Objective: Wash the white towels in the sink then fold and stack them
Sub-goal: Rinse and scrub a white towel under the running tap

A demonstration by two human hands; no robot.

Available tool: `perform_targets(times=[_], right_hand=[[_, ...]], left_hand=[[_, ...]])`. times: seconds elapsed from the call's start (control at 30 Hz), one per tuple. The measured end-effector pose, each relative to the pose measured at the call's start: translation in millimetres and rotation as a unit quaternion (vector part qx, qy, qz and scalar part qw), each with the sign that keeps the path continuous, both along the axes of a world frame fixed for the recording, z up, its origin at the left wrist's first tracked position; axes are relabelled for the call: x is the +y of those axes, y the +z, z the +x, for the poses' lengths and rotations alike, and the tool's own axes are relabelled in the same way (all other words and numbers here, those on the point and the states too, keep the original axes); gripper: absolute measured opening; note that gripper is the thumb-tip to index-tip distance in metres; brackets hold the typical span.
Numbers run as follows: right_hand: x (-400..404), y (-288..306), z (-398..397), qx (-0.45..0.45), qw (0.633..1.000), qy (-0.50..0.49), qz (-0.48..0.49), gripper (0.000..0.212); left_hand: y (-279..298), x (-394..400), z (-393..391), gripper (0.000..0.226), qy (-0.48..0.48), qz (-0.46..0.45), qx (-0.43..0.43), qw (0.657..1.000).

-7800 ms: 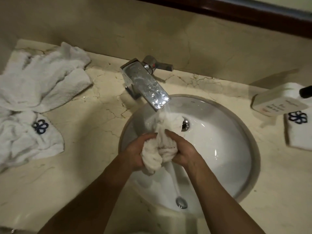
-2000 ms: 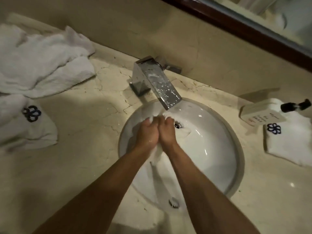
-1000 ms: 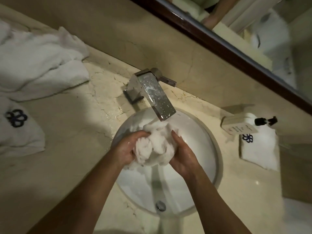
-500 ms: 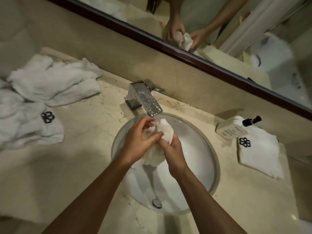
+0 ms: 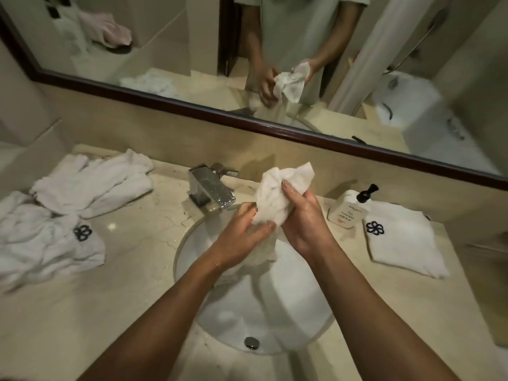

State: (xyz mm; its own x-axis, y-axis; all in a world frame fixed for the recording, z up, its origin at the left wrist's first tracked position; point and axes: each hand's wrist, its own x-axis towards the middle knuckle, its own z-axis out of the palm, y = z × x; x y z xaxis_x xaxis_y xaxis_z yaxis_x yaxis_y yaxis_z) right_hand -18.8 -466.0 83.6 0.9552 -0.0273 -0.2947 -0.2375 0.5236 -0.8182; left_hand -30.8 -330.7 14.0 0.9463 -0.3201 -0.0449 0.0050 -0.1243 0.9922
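Both hands hold a bunched, wet white towel (image 5: 277, 193) above the round white sink (image 5: 299, 306). My left hand (image 5: 242, 235) grips its lower part, and my right hand (image 5: 305, 218) grips it higher up, thumb across the cloth. A tail of the towel hangs down into the basin. A heap of loose white towels (image 5: 90, 185) lies on the counter at the left, one with a dark flower logo (image 5: 82, 232). One folded white towel (image 5: 404, 240) with the same logo lies flat on the right.
The chrome faucet (image 5: 210, 188) stands behind the sink, just left of the held towel. A white pump bottle (image 5: 347, 211) stands at the folded towel's left edge. A dark-framed mirror (image 5: 275, 130) runs along the wall. The counter (image 5: 129, 273) is beige marble.
The towel has come up from under the faucet and sits higher, with my right hand now raised above my left. My view has tilted up, showing more mirror.
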Motion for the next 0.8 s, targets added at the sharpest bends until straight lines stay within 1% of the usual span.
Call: perform_targets(times=[0.07,0.1,0.13,0.17,0.23,0.27,0.3,0.33,0.37,0.43,0.47,0.53,0.6,0.63,0.67,0.73,0.77,0.8], right_hand=[[0,18,-1,-0.005,1.0,-0.005,0.024,0.042],[0,26,-1,-0.007,0.999,-0.007,0.034,0.041],[0,33,-1,-0.01,0.999,-0.009,0.049,0.04],[1,40,-1,-0.012,0.998,-0.008,0.069,0.04],[1,51,3,-0.012,0.994,-0.013,0.104,0.043],[-1,51,9,-0.012,0.993,-0.021,0.119,0.046],[-4,47,16,-0.01,0.99,-0.037,0.133,0.049],[-10,41,23,-0.006,0.987,-0.056,0.151,0.054],[-16,33,29,0.006,0.983,-0.079,0.167,0.057],[-30,8,36,0.051,0.975,-0.115,0.185,0.051],[-35,-8,34,0.082,0.972,-0.127,0.18,0.048],[-35,-41,22,0.124,0.973,-0.122,0.154,0.045],[-23,-70,1,0.147,0.982,-0.08,0.09,0.049],[-14,-79,-12,0.15,0.986,-0.049,0.047,0.051],[-4,-87,-25,0.14,0.99,-0.013,0.016,0.051],[11,-97,-50,0.084,0.994,0.059,-0.038,0.056],[17,-100,-59,0.052,0.992,0.092,-0.075,0.058],[20,-104,-65,0.027,0.987,0.114,-0.11,0.057]], left_hand=[[2,-4,3,0.062,-0.057,0.031,0.012,0.998],[0,-6,4,0.062,-0.06,0.056,0.013,0.997],[-5,-7,5,0.058,-0.041,0.07,0.015,0.997],[-7,-8,5,0.05,-0.007,0.07,0.028,0.997],[-7,-13,7,0.027,0.035,0.023,0.072,0.996],[-5,-17,8,0.016,0.038,-0.013,0.103,0.994],[0,-18,6,0.009,0.03,-0.024,0.129,0.991],[4,-16,5,0.008,0.017,-0.013,0.144,0.989],[10,-11,3,0.012,-0.007,0.013,0.149,0.989],[17,-2,-4,0.022,-0.047,0.028,0.153,0.987],[20,3,-7,0.024,-0.048,0.018,0.163,0.985],[33,6,-8,0.017,-0.016,-0.011,0.174,0.985],[45,1,-3,0.016,0.028,-0.032,0.19,0.981],[48,-2,2,0.014,0.056,-0.049,0.229,0.971],[51,-5,8,0.011,0.085,-0.074,0.293,0.95],[55,-10,17,0.013,0.131,-0.13,0.418,0.889],[58,-12,21,0.015,0.143,-0.157,0.46,0.862],[62,-12,24,0.015,0.155,-0.182,0.481,0.843]])
